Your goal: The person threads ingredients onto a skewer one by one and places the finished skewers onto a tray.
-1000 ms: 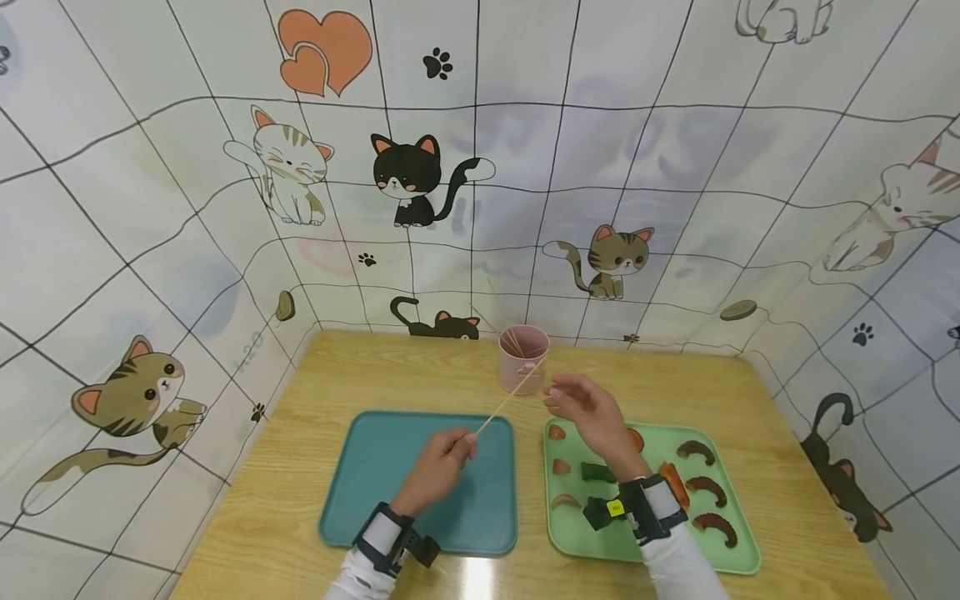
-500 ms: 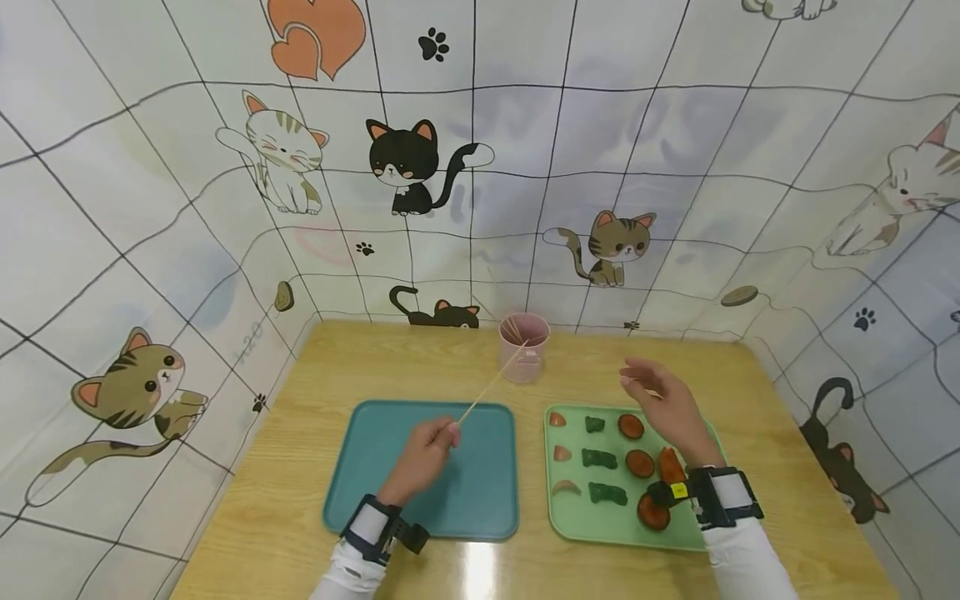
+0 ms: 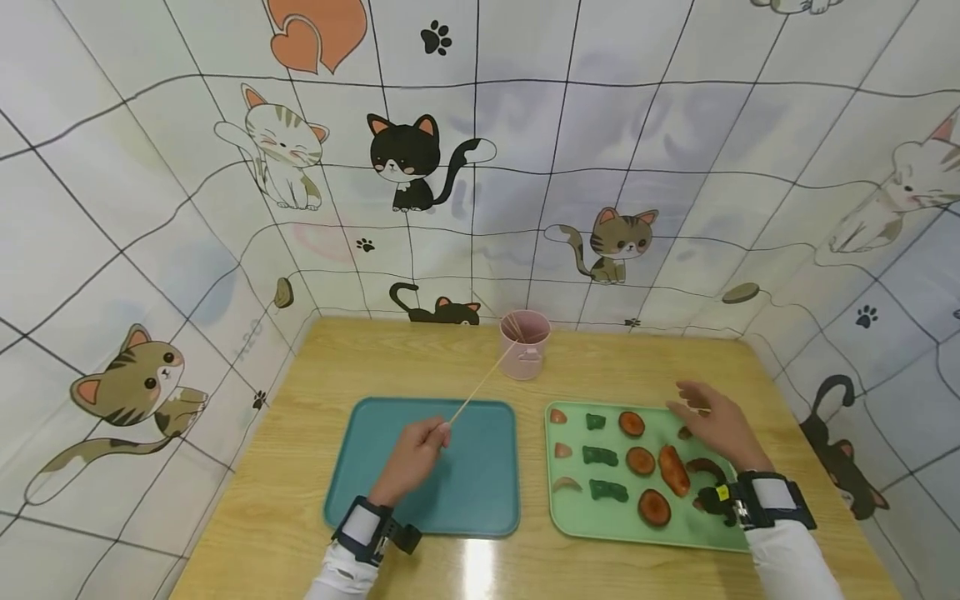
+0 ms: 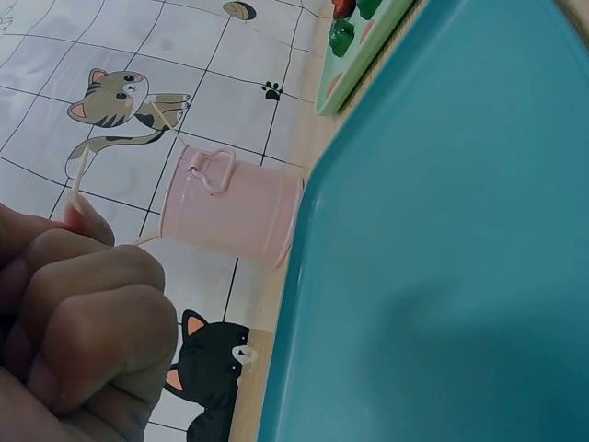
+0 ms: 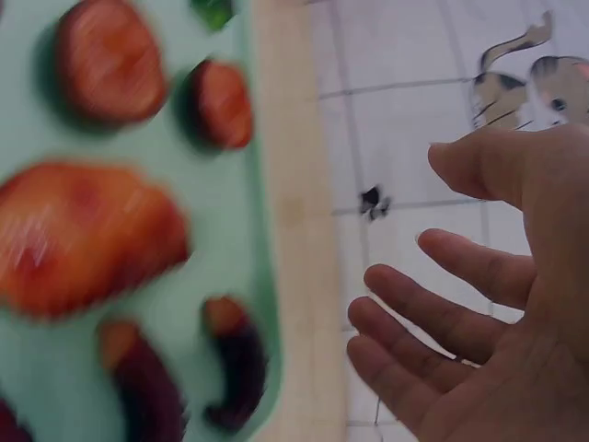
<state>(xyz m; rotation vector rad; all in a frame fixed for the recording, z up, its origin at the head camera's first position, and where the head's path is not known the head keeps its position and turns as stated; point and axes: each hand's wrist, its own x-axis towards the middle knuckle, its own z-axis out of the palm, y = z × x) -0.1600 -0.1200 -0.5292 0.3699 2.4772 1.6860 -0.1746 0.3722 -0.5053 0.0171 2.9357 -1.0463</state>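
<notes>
My left hand point(image 3: 412, 454) grips one end of a thin wooden skewer point(image 3: 483, 382) above the teal tray point(image 3: 480, 487). The skewer slants up and away to the right, its far tip overlapping the pink pail point(image 3: 522, 364) in the head view. Over the far right part of the green tray point(image 3: 592, 527) is my right hand point(image 3: 716, 423), fingers loosely bent and apart, holding nothing. Dark curved pieces point(image 5: 241, 368) lie below it, partly hidden by hand and wrist camera in the head view. Beside them is an orange-brown, sausage-like piece point(image 3: 673, 471).
Several more skewers point(image 3: 513, 325) stand in the pail at the table's back. Round brown slices point(image 3: 641, 461), green pieces point(image 3: 600, 457) and small pale-orange pieces point(image 3: 562, 451) lie in columns on the green tray. A cat-patterned sheet point(image 3: 480, 167) hangs behind the wooden table point(image 3: 420, 358).
My right hand has moved away from near the skewer's tip, rightward to the dark curved pieces. My left hand has shifted slightly left and down, still holding the skewer.
</notes>
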